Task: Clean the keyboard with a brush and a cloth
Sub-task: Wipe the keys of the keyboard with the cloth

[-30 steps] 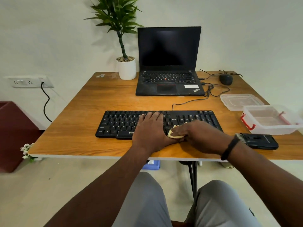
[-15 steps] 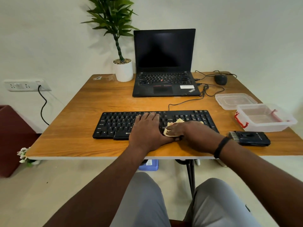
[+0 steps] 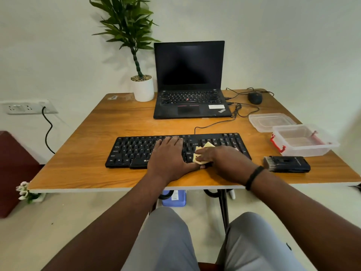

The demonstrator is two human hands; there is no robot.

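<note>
A black keyboard (image 3: pixel 134 150) lies across the front of the wooden table (image 3: pixel 78 169). My left hand (image 3: pixel 169 155) lies flat on its middle keys, fingers straight. My right hand (image 3: pixel 218 158) presses a small yellow cloth (image 3: pixel 207 145) onto the keys at the right half, and most of the cloth is hidden under the fingers. A black brush (image 3: pixel 287 163), bristles to the left, lies on the table right of the keyboard, apart from both hands.
An open black laptop (image 3: pixel 189 102) stands behind the keyboard, with a potted plant (image 3: pixel 142 89) to its left and a mouse (image 3: pixel 255 97) with loose cables to its right. A clear box (image 3: pixel 304 140) with red clips and its lid (image 3: pixel 271 122) sit at the right.
My right hand has slid the yellow cloth a little further up onto the right-hand keys. My left hand stays flat on the keyboard. The camera has tilted slightly.
</note>
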